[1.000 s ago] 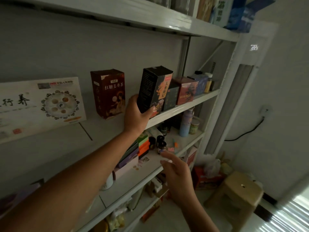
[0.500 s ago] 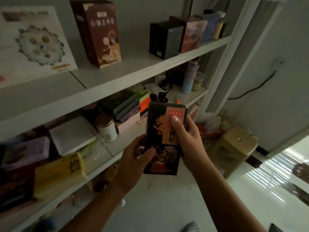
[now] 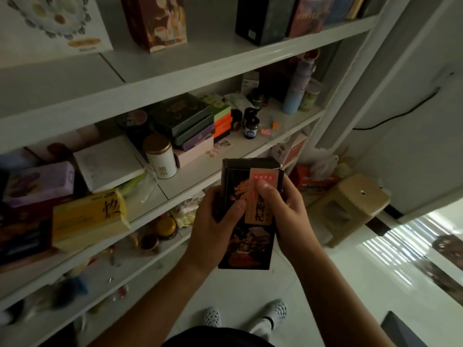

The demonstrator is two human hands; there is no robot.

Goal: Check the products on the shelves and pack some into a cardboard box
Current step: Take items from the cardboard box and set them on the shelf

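A tall black product box (image 3: 250, 249) with an orange dragon print and a tan label is held upright in front of me, off the shelf. My left hand (image 3: 214, 226) grips its left side with the thumb across the front. My right hand (image 3: 285, 216) grips the right side, thumb pressed on the tan label. Behind it stand the white shelves (image 3: 190, 71) full of products. No cardboard packing box is in view.
The upper shelf carries a brown-red tea box (image 3: 156, 21) and a dark box (image 3: 263, 18). The middle shelf holds stacked flat boxes (image 3: 193, 123), a white tin (image 3: 160, 156), small bottles (image 3: 250, 126) and a yellow box (image 3: 87, 219). A beige stool (image 3: 350, 206) stands at right.
My left hand took the black box off the upper shelf and brought it down; my right hand joined it. Since half a second ago the box sits slightly lower and the view tilted down.
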